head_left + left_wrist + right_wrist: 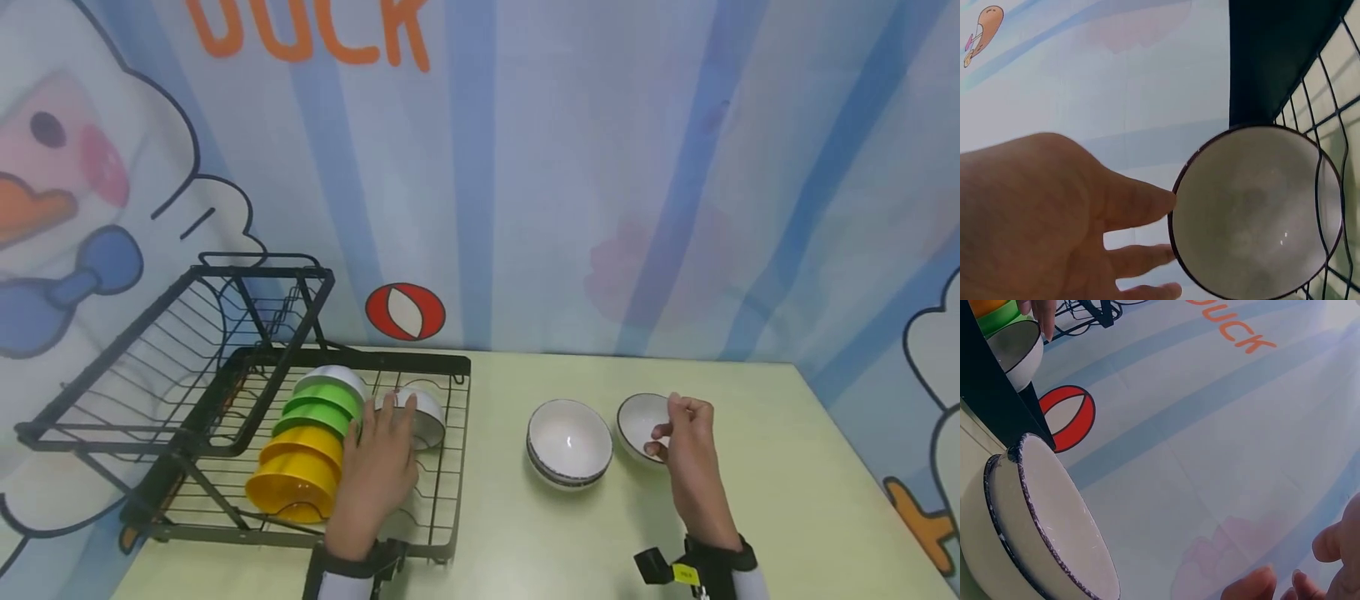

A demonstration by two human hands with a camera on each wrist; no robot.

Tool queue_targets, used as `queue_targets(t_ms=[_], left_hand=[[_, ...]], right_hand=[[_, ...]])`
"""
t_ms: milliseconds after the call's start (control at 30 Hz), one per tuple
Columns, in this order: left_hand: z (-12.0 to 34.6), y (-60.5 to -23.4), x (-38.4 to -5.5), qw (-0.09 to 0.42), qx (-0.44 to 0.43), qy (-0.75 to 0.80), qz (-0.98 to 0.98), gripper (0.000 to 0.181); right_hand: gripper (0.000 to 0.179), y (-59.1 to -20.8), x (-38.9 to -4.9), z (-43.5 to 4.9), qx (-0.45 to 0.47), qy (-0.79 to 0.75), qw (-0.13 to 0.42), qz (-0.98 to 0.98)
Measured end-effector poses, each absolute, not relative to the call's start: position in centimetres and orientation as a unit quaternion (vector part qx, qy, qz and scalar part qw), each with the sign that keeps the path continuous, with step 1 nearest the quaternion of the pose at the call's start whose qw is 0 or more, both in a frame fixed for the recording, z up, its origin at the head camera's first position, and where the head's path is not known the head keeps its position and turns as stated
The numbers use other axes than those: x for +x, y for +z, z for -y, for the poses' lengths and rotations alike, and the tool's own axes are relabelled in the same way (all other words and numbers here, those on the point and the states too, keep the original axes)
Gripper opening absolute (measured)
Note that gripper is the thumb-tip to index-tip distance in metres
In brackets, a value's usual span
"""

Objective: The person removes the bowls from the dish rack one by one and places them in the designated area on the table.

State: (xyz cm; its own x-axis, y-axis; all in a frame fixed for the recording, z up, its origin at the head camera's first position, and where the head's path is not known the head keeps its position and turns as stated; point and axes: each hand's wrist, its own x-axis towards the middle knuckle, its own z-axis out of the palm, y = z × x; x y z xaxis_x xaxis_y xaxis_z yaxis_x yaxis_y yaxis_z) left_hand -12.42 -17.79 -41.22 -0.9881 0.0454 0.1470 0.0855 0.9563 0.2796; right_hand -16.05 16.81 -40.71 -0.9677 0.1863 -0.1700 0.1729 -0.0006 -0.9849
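A pale yellow-green table (510, 533) runs back to a backdrop (555, 167) with soft blue stripes, orange letters (360, 55), a red ball (405, 312) and a cartoon duck (103, 158). At the table's left stands a two-tier rack (390, 360) of black wire, its shallow upper basket (90, 388) propped above the lower tier.

The bowls are round, smooth and glossy; the white ones have thin dark rims, speckled on the stack (568, 442). In the rack's lower tier, a row of tipped bowls runs from a white one at the back through green bowls (322, 404) to yellow bowls (292, 483) at the front. Just right of that row, a white bowl (1254, 212) stands on edge among the wires. The left hand (378, 467) is at it, fingers apart and tips at its rim; whether they press it I cannot tell.

On the table, the stack is two white bowls, one nested in the other. Just beside it sits a lone bowl (641, 421). The right hand (693, 475) hangs over its right edge, fingers loosely bent, thumb apart.
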Motion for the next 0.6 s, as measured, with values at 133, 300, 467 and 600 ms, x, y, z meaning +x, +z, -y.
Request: queue_targets(t_ms=[133,300,467,600], left_hand=[[18.0,-41.2,-12.6,0.073,-0.031,-0.137,0.987,0.058],[18.2,-40.9,-13.4,0.054,-0.028,-0.154,0.986,0.055],[18.3,-41.2,-13.7,0.034,-0.025,-0.161,0.986,0.052],[18.5,-41.2,-13.8,0.030,-0.028,-0.152,0.988,0.051]], right_hand=[[0.027,-40.6,-15.9,-16.9,-0.131,0.701,0.007,0.701],[0.025,-40.5,-16.1,-16.9,-0.139,0.704,0.007,0.696],[0.023,-40.7,-16.1,-16.8,-0.140,0.706,0.005,0.694],[0.023,-41.0,-16.0,-16.8,-0.135,0.705,0.000,0.696]])
